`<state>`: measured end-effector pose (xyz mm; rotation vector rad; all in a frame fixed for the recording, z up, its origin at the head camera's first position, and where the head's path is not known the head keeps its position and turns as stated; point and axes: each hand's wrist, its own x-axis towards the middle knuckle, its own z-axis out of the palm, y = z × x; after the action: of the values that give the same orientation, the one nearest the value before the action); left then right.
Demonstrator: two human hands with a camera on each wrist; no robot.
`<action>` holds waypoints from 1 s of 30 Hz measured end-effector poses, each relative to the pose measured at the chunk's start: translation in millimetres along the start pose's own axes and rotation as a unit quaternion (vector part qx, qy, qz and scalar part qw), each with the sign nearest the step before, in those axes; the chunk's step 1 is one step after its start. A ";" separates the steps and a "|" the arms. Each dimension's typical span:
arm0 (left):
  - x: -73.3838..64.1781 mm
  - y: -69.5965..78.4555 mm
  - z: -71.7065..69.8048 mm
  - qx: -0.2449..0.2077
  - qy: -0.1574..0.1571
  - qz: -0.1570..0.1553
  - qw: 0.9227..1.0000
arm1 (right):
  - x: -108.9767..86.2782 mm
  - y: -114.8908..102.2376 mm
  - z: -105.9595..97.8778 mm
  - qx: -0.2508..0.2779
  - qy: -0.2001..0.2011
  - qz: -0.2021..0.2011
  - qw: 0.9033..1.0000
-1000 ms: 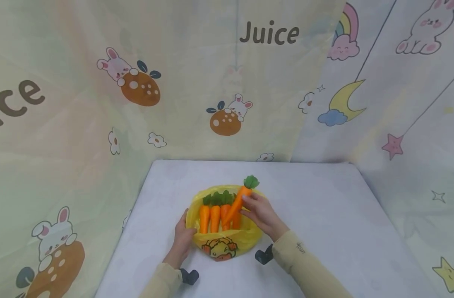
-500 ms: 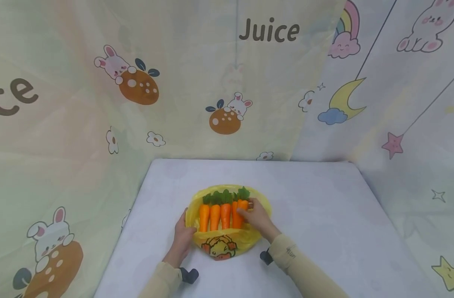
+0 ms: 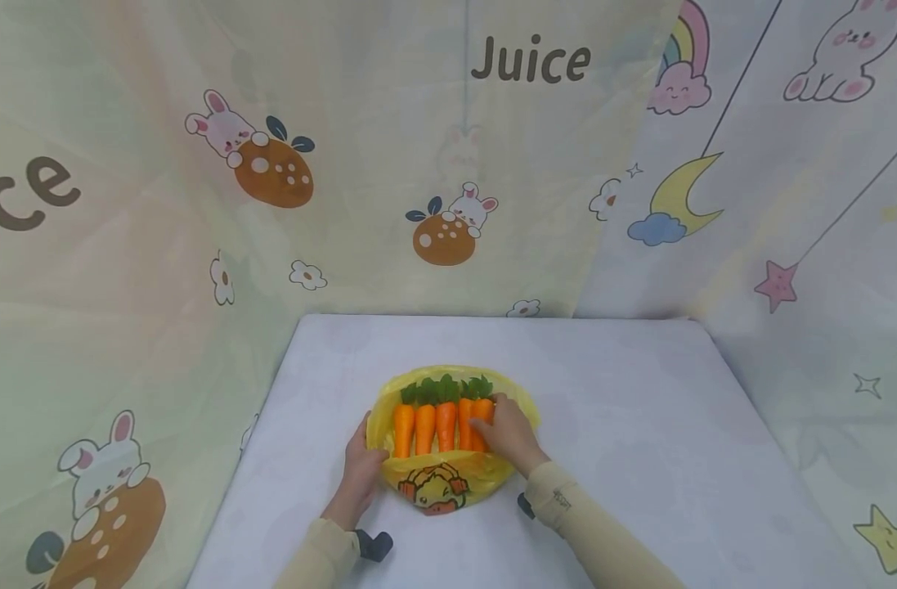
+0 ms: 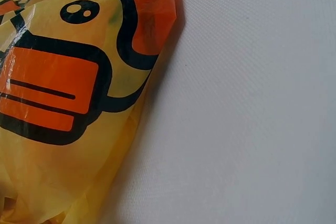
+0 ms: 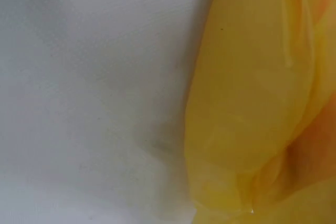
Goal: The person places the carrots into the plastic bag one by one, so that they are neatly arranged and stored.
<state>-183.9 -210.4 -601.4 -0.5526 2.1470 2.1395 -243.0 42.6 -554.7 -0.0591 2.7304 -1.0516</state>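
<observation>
An opened yellow plastic bag (image 3: 492,468) with a cartoon duck print (image 3: 435,491) lies on the table. Several orange carrots with green tops stand side by side inside it, the lower ends hidden by its front fold. My left hand (image 3: 361,468) grips the bag's left rim, thumb over the edge. At the right end of the row, my right hand (image 3: 514,429) holds the last carrot (image 3: 481,409) with thumb and fingers, close against its neighbour (image 3: 464,425). The left wrist view shows the printed bag side (image 4: 58,156); the right wrist view, plain yellow film (image 5: 241,77).
The white table (image 3: 625,458) reaches past the bag on both sides. Behind it and at both sides hang printed curtains (image 3: 360,164) with rabbits and the word Juice. A dark wrist mount (image 3: 374,546) sits below the left cuff.
My right hand has lowered a tilted carrot into the bag, at the right end of the row, then shifted slightly right with it. The left hand has stayed on the rim.
</observation>
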 end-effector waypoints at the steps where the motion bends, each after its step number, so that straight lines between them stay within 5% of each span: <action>1: -0.1 0.0 0.1 -0.001 0.000 0.000 1.000 | 0.4 0.7 0.4 0.002 0.001 0.000 1.000; 11: 0.2 0.0 0.2 -0.003 -0.002 -0.003 1.000 | -0.1 3.6 0.7 -0.002 0.011 0.022 1.000; 30: 2.4 -4.9 0.6 0.004 0.000 0.005 1.000 | 6.5 10.5 8.6 -0.100 0.009 0.004 0.995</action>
<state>-184.8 -210.2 -606.8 -0.5434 2.1609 2.1350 -247.1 44.0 -569.1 -0.0719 2.8404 -0.7757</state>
